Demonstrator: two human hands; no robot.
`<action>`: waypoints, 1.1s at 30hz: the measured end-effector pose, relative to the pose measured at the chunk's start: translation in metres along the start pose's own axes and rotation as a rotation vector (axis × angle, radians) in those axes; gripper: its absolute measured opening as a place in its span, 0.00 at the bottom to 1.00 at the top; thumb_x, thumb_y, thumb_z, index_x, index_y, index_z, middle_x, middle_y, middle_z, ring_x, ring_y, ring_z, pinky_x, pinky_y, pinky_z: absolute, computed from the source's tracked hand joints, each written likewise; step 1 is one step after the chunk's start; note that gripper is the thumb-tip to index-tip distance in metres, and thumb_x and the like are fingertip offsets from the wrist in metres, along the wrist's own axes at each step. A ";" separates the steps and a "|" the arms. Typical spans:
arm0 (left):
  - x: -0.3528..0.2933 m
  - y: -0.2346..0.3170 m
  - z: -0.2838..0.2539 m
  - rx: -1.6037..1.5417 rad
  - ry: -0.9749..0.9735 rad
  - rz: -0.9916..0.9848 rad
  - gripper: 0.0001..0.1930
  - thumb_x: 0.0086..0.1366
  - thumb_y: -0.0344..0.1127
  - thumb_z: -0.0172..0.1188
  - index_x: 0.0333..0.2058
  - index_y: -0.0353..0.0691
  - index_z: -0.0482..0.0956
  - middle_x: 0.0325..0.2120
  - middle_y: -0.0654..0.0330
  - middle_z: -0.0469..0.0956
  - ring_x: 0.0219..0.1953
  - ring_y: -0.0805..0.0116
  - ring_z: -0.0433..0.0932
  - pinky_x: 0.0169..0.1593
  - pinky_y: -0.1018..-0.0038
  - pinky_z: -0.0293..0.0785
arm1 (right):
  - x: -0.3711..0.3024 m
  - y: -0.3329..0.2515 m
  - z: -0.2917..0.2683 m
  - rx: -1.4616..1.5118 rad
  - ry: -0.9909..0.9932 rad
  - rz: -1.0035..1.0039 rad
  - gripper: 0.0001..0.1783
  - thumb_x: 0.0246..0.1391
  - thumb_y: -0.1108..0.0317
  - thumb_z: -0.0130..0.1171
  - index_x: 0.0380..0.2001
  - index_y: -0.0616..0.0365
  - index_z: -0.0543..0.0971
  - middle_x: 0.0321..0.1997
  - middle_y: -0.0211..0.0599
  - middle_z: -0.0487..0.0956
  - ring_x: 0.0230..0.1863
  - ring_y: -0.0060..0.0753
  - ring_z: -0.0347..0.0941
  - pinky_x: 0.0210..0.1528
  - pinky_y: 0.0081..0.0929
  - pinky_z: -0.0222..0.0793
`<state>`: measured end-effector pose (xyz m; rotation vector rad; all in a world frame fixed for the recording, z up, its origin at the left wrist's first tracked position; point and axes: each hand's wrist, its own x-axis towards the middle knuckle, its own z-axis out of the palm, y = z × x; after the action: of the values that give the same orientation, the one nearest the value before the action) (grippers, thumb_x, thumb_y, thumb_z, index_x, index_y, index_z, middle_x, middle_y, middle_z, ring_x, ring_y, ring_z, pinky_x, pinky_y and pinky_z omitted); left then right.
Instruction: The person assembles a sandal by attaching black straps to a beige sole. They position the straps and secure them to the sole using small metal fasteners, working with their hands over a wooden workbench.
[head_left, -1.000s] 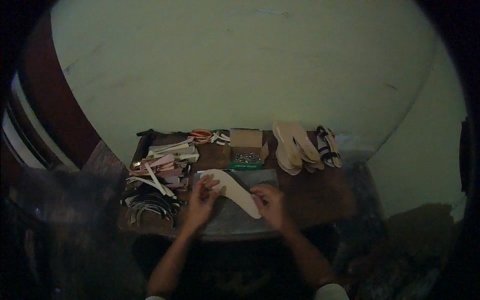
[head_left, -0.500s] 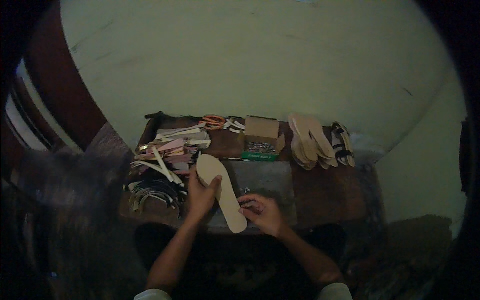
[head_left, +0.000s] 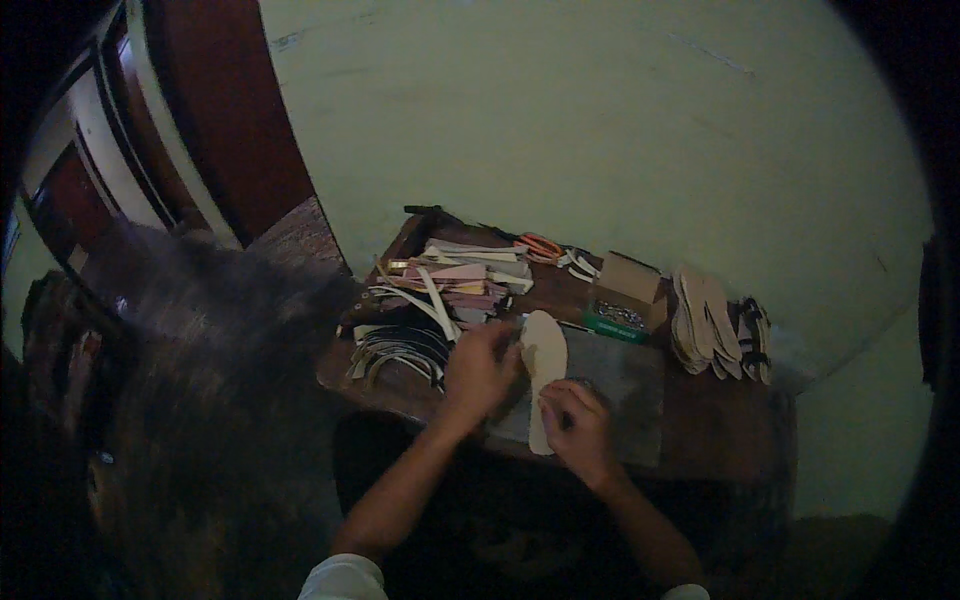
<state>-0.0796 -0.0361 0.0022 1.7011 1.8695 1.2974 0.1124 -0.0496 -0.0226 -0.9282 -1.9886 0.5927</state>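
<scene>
A pale, sole-shaped insole (head_left: 546,340) stands out in front of me over a grey slab, with a shadow across its middle. My right hand (head_left: 582,425) is closed at its right edge, thumb and forefinger pinched over the narrow part. Whether a small piece is also in that pinch is hidden. My left hand (head_left: 482,370) is just left of the insole, beside the strap bundles. Its fingers are bent and dim, and I cannot see whether they hold anything.
Strap bundles (head_left: 465,275) and dark curved strips (head_left: 395,350) lie at the left of the wooden table (head_left: 720,425). A box (head_left: 622,312) of small metal pieces stands behind the grey slab (head_left: 635,390). Stacked insoles (head_left: 705,325) and dark-strapped sandals (head_left: 755,340) are at the right.
My left hand has come off the insole, moving to its left side. The insole now stands more upright in view, with my right hand over its narrow part. The whole view has turned left.
</scene>
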 end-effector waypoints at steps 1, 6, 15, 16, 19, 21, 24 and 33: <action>0.003 0.000 -0.012 -0.087 -0.007 -0.047 0.17 0.59 0.37 0.64 0.44 0.35 0.80 0.38 0.47 0.81 0.42 0.53 0.80 0.47 0.62 0.75 | 0.007 -0.007 0.004 -0.022 -0.039 -0.031 0.10 0.50 0.74 0.63 0.38 0.62 0.80 0.45 0.45 0.78 0.43 0.46 0.77 0.47 0.35 0.74; 0.004 -0.051 -0.086 0.089 0.110 -0.207 0.12 0.59 0.38 0.65 0.38 0.37 0.83 0.32 0.52 0.83 0.35 0.58 0.83 0.43 0.66 0.76 | 0.059 -0.036 0.066 0.010 -0.139 -0.048 0.14 0.53 0.66 0.62 0.42 0.61 0.79 0.47 0.49 0.77 0.46 0.51 0.76 0.50 0.41 0.73; -0.013 -0.093 -0.133 0.285 -0.029 -0.376 0.12 0.55 0.44 0.68 0.31 0.41 0.85 0.30 0.55 0.84 0.34 0.58 0.83 0.39 0.65 0.76 | 0.102 -0.043 0.131 -0.189 -0.276 0.138 0.13 0.52 0.66 0.61 0.40 0.61 0.81 0.43 0.51 0.78 0.45 0.53 0.76 0.50 0.44 0.73; -0.014 -0.090 -0.134 0.277 -0.016 -0.387 0.12 0.55 0.43 0.68 0.31 0.41 0.84 0.30 0.55 0.84 0.34 0.58 0.83 0.39 0.65 0.76 | 0.104 -0.044 0.130 -0.206 -0.263 0.131 0.12 0.52 0.67 0.61 0.39 0.61 0.81 0.41 0.51 0.79 0.44 0.53 0.77 0.49 0.45 0.73; -0.010 -0.076 -0.137 0.205 0.067 -0.408 0.11 0.55 0.42 0.69 0.31 0.41 0.84 0.30 0.55 0.84 0.34 0.58 0.83 0.39 0.64 0.76 | 0.110 -0.049 0.120 -0.211 -0.156 0.070 0.10 0.50 0.69 0.61 0.36 0.62 0.81 0.37 0.50 0.80 0.40 0.53 0.78 0.45 0.44 0.74; -0.006 -0.072 -0.134 0.173 0.162 -0.387 0.10 0.55 0.39 0.69 0.32 0.41 0.84 0.32 0.55 0.84 0.36 0.57 0.83 0.41 0.64 0.75 | 0.116 -0.049 0.114 -0.139 -0.095 0.052 0.10 0.49 0.69 0.61 0.35 0.62 0.81 0.35 0.50 0.81 0.38 0.53 0.79 0.43 0.43 0.75; 0.002 -0.073 -0.126 0.174 0.296 -0.217 0.11 0.54 0.34 0.68 0.36 0.42 0.83 0.38 0.57 0.83 0.42 0.56 0.80 0.48 0.62 0.72 | 0.125 -0.047 0.104 -0.001 -0.068 0.122 0.10 0.48 0.70 0.62 0.35 0.63 0.81 0.33 0.50 0.81 0.36 0.51 0.80 0.41 0.41 0.75; 0.032 -0.090 -0.096 0.490 0.201 0.040 0.18 0.52 0.24 0.61 0.43 0.48 0.82 0.46 0.62 0.79 0.50 0.53 0.71 0.53 0.59 0.68 | 0.109 -0.040 0.074 -0.055 -0.086 0.250 0.12 0.48 0.68 0.64 0.35 0.63 0.81 0.30 0.48 0.83 0.33 0.44 0.82 0.38 0.35 0.75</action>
<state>-0.2147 -0.0369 -0.0033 1.8968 2.4398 1.1201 -0.0056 0.0069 0.0193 -1.2145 -1.9875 0.7305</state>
